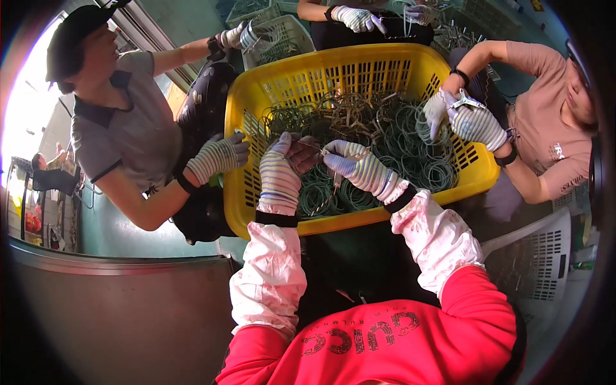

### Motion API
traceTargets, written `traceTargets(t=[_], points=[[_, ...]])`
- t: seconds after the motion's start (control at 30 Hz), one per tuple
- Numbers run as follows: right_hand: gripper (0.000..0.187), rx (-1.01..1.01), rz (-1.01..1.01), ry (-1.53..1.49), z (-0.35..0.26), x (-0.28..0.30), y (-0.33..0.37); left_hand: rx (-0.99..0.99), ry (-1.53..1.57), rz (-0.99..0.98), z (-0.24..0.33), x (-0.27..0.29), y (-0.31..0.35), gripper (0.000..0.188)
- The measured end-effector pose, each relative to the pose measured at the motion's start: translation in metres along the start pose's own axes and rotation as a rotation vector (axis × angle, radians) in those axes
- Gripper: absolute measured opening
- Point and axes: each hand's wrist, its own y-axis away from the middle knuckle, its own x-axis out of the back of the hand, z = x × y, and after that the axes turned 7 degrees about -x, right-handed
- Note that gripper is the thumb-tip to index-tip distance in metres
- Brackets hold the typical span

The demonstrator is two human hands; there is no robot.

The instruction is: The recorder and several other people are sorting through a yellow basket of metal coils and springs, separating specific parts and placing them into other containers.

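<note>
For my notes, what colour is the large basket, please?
The large basket is yellow in the head view.

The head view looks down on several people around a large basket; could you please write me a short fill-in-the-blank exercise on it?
The large basket is ____ in colour.
The wearer's left hand and right hand are in striped ____.
The bands at both these wrists are ____.

Missing words: yellow; gloves; black.

Green floor (pixel 131 217) lies just beyond the broad metal panel (pixel 122 308); a dark-framed rack (pixel 56 218) stands behind the panel's left part; a white slotted crate (pixel 545 250) lies well to the panel's right.
</note>
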Motion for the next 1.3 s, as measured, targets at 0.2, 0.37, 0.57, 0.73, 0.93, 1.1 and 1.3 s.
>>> traceTargets(t=[0.2,0.37,0.57,0.73,0.93,1.1,1.3], points=[[0.020,-0.005,0.179,0.201,0.029,0.018,-0.023,0.008,-0.116,-0.018,-0.012,-0.016,0.003,0.037],[0.021,0.099,0.332,-0.056,0.024,0.031,-0.023,0.355,0.013,-0.339,-0.011,-0.032,0.033,0.054],[0.023,-0.006,0.286,-0.236,-0.001,0.028,-0.007,0.176,-0.023,-0.677,-0.021,-0.042,0.048,0.101],[0.024,-0.012,0.337,-0.283,0.005,0.038,-0.010,0.138,-0.090,-0.682,-0.024,-0.043,0.049,0.106],[0.022,0.081,0.455,0.260,0.022,0.043,-0.024,-0.092,-0.259,-0.332,-0.003,-0.028,0.034,0.067],[0.035,-0.087,0.543,0.366,0.028,0.037,-0.023,-0.296,-0.594,-0.250,-0.004,-0.025,0.038,0.057],[0.035,-0.118,0.577,0.858,0.021,0.030,-0.016,-0.397,-0.557,-0.358,-0.030,-0.062,0.066,0.057]])
